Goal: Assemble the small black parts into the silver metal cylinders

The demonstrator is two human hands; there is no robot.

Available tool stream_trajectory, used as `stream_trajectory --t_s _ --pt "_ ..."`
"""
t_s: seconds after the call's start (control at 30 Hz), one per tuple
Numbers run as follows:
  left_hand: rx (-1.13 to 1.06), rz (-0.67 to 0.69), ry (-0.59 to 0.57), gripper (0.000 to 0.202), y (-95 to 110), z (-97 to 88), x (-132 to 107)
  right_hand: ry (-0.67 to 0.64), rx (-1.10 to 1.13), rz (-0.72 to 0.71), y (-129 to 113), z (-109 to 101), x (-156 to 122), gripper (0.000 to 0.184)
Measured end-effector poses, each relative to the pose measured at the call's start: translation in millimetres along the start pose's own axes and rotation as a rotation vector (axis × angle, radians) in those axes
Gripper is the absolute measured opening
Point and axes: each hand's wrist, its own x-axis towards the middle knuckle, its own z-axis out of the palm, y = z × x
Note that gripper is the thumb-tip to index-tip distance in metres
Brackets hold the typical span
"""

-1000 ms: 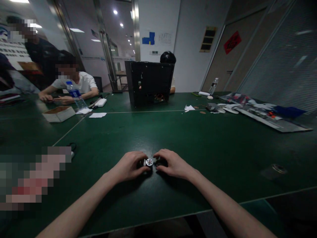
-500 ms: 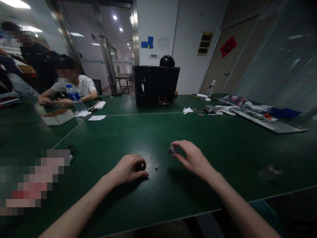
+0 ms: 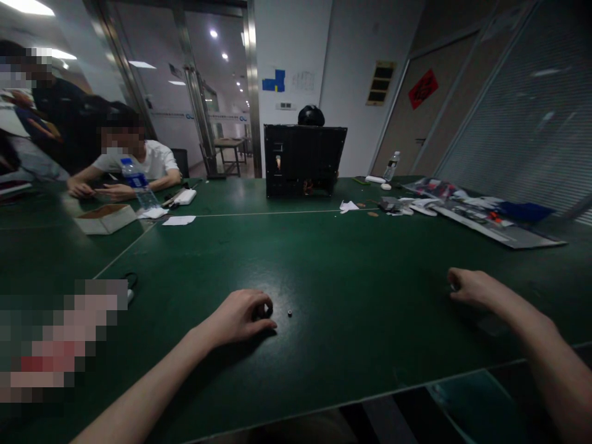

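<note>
My left hand rests on the green table, fingers curled and thumb held apart from them. A dark patch shows inside the curl; I see no clear object there. Just right of its fingertips lies a tiny dark metal piece with a light centre, perhaps a nut; it touches neither hand. Far to the right, my right hand is closed above the table. Between its thumb and fingers shows a sliver of a small dark round piece, mostly hidden by the fingers.
A black box-like case stands at the back. Papers and a grey panel lie at the back right. On the left are a shallow box, a water bottle and a seated person. The table's front edge runs close to me.
My right hand has swung far right with the small round piece. It or its forearm now covers where an open metal can stood. My left hand and the tiny piece stay put.
</note>
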Motion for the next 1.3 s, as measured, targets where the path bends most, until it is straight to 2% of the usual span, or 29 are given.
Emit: stream_trajectory --t_s 0.07,0.1,0.3,0.4,0.47,0.57,0.63,0.7,0.77,0.83,1.0,1.2,1.3 --pt "-0.003 -0.007 -0.004 0.033 1 -1.1 0 -0.217 -0.038 0.095 4 3 4 0.012" --pt "-0.002 -0.01 -0.007 0.033 1 -1.6 0 -0.277 -0.057 0.121 5 3 6 0.014" --pt "-0.018 0.003 -0.009 0.03 2 -0.9 1 -0.317 -0.102 0.119 6 -4 9 0.024" --pt "-0.023 0.005 -0.008 0.029 -1 1.3 2 -0.243 -0.207 0.084 -19 -13 0 0.035" --pt "-0.018 0.01 -0.001 0.028 -3 2.0 2 -0.147 -0.274 -0.037 -56 -19 -13 0.04" --pt "0.0 0.011 -0.001 0.027 -4 1.0 1 -0.073 -0.256 -0.29 -135 -21 -41 0.041" --pt "0.007 0.013 -0.006 0.025 -3 -0.3 0 -0.126 -0.115 -0.505 -192 -18 -64 0.034" --pt "0.009 0.013 -0.006 0.025 -2 -1.2 0 -0.238 0.009 -0.699 -241 -9 -84 0.032" --pt "0.014 0.008 -0.001 0.025 -1 -1.1 0 -0.334 0.067 -0.823 -277 2 -101 0.031" --pt "0.023 0.002 0.004 0.025 -1 -0.5 1 -0.369 0.091 -0.884 -300 14 -111 0.031" --pt "0.032 0.015 0.015 0.024 -1 1.1 1 -0.367 0.119 -0.892 -322 35 -119 0.018" --pt "0.036 0.029 0.015 0.024 -3 2.4 2 -0.385 0.223 -0.86 -324 38 -122 0.016" --pt "0.038 0.027 0.019 0.024 -4 3.7 2 -0.375 0.224 -0.895 -319 35 -128 0.016"
